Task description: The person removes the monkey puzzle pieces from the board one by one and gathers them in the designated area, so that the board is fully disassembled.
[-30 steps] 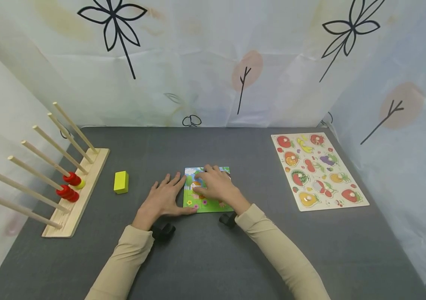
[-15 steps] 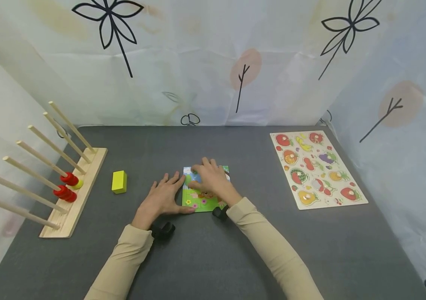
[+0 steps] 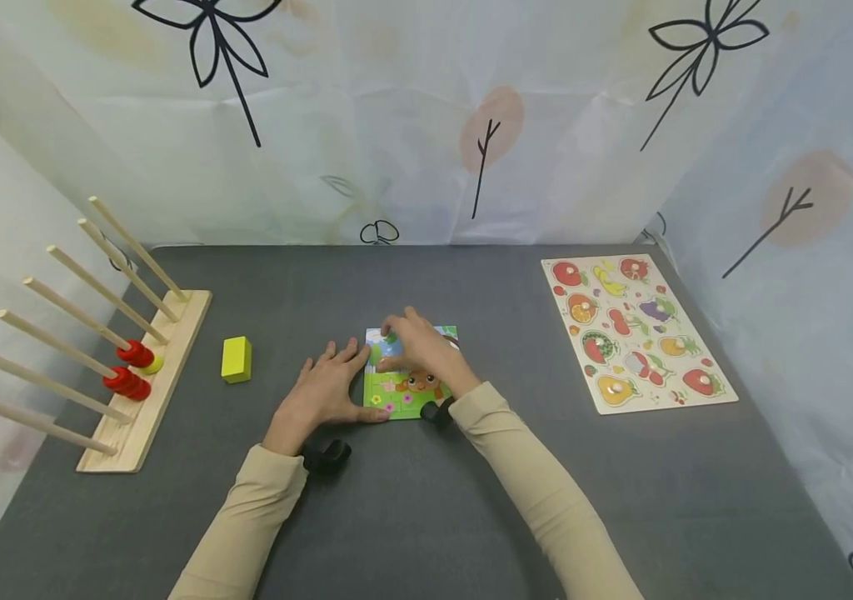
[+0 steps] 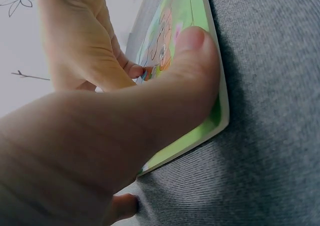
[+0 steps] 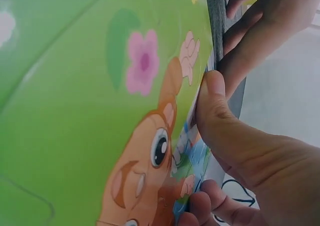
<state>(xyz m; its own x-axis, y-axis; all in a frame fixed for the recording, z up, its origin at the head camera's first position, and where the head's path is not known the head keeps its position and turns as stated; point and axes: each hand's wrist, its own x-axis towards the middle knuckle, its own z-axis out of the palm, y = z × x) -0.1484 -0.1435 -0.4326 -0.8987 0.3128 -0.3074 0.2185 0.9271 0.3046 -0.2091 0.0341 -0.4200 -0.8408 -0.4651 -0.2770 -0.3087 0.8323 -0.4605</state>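
Observation:
In the head view a small picture puzzle (image 3: 406,406) lies flat on the grey table, showing green grass, flowers and a cartoon figure with a brown face. My left hand (image 3: 321,389) rests at its left side with fingers spread, the thumb lying on the near left corner; the left wrist view shows this thumb over the puzzle's rounded edge. Across the puzzle's upper part reaches my right hand (image 3: 426,350), with bent fingers and the thumb set apart. In the right wrist view its thumb (image 5: 215,86) touches the picture, which shows between thumb and fingertips. The hand hides part of the picture.
A wooden bead-stacking rack (image 3: 164,375) with tall pegs and several red and yellow beads stands on the left. Between it and my left hand lies a yellow block (image 3: 236,360). A fruit picture board (image 3: 640,333) lies at the right. Printed cloth (image 3: 426,125) hangs behind.
My right hand has shifted left and away from me over the puzzle, uncovering the figure's face. My left hand has stayed in place. The head view has tilted slightly.

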